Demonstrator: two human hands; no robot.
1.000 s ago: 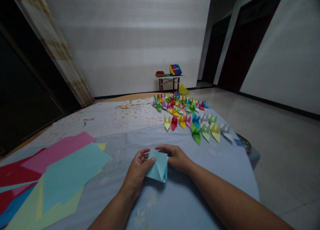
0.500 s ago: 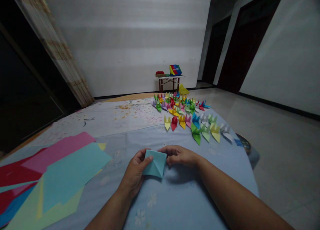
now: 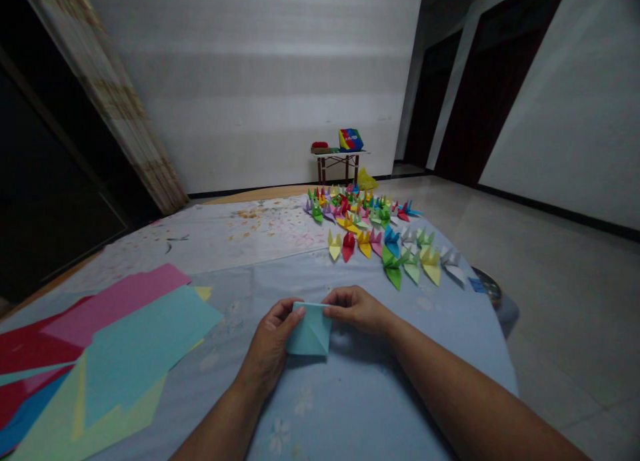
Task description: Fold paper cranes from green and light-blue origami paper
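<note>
A small folded square of light blue origami paper point(image 3: 311, 334) is held up just over the tablecloth, with a diagonal crease running to its lower right corner. My left hand point(image 3: 274, 337) pinches its upper left side, thumb on the front face and fingers behind. At the upper right corner, my right hand point(image 3: 357, 307) grips the paper between thumb and index finger. The fingertips behind the sheet are hidden.
Loose coloured paper sheets point(image 3: 145, 341) lie fanned out at the left. Rows of folded paper cranes point(image 3: 393, 267) stand along the right side of the round table point(image 3: 310, 414). A stool point(image 3: 507, 311) is beyond the right edge; a small side table point(image 3: 340, 155) stands by the wall.
My right thumb has moved up and onto the paper's upper right corner, closing on it. The paper has turned slightly, its top edge now more level. My left thumb has shifted up a little.
</note>
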